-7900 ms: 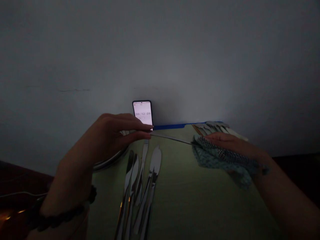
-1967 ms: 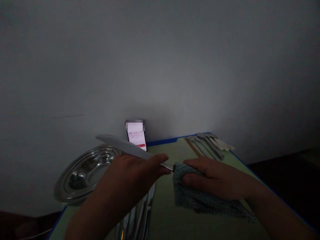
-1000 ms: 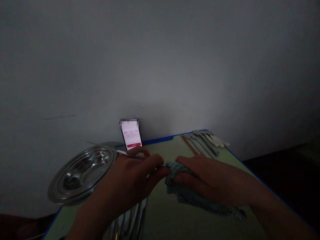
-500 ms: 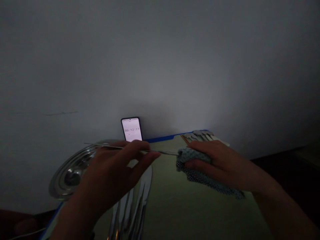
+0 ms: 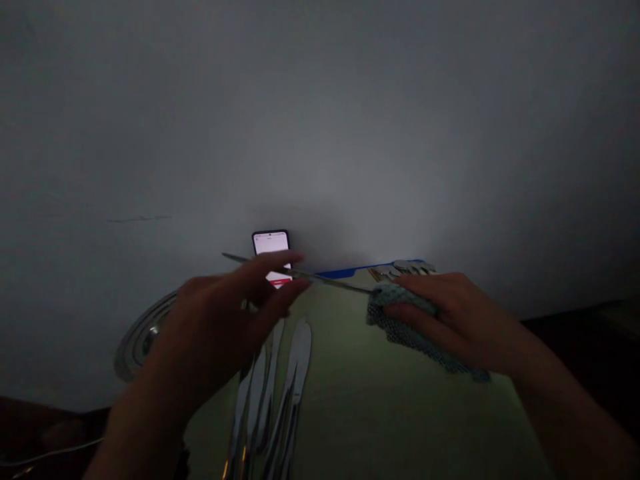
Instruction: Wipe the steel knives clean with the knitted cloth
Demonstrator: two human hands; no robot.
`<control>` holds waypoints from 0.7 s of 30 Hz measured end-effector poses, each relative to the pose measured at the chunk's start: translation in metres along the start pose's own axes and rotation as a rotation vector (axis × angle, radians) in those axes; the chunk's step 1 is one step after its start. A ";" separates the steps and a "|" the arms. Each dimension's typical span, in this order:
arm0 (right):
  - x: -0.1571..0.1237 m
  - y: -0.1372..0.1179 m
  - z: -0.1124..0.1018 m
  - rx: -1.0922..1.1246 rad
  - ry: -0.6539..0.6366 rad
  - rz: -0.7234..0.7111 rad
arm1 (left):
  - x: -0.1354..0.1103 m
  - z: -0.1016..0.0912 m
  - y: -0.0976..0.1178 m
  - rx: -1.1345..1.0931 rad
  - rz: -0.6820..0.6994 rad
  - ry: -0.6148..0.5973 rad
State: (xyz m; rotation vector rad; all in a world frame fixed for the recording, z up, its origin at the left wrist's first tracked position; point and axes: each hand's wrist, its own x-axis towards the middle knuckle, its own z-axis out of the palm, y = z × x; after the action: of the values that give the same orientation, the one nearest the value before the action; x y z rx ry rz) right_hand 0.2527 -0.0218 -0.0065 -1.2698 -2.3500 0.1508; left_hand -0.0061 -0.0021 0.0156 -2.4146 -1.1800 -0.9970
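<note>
A slim metal table knife (image 5: 337, 284), seen nearly edge-on, slants between my two hands above the table. My left hand (image 5: 235, 307) is loosely around its middle; thumb and index fingertips stand a little apart, and the index finger covers part of it. The knife's far end sticks out to the left. With my right hand (image 5: 445, 313) I pinch a blue-green checked cloth (image 5: 400, 300), which covers the knife's right end and hangs down below my fingers. Several more table knives (image 5: 300, 353) lie side by side on the table below my left hand.
A phone (image 5: 273, 243) with a lit screen leans on the grey wall (image 5: 320, 133). Several spoons (image 5: 410, 267) lie at the table's back right. Behind my left forearm is a round metal dish (image 5: 137, 340). The pale green tabletop (image 5: 360, 413) has a blue edge (image 5: 337, 274).
The knife has tilted, its left end rising. My left thumb and index finger have parted somewhat. The phone's timer display has changed to another screen with a red bar. The view has shifted slightly.
</note>
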 end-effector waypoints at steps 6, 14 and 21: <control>-0.001 0.011 -0.013 0.064 0.006 0.025 | -0.001 0.000 -0.003 0.176 -0.014 0.175; -0.003 0.022 -0.019 0.188 -0.076 -0.034 | 0.003 0.007 0.005 0.183 0.062 0.225; -0.007 0.028 -0.023 -0.001 -0.038 -0.101 | 0.003 0.003 -0.008 0.043 0.037 0.001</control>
State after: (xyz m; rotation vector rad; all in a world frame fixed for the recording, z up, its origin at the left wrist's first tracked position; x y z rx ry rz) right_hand 0.2878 -0.0140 0.0032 -1.1552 -2.4409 0.1431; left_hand -0.0097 0.0058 0.0150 -2.3938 -1.1400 -0.9520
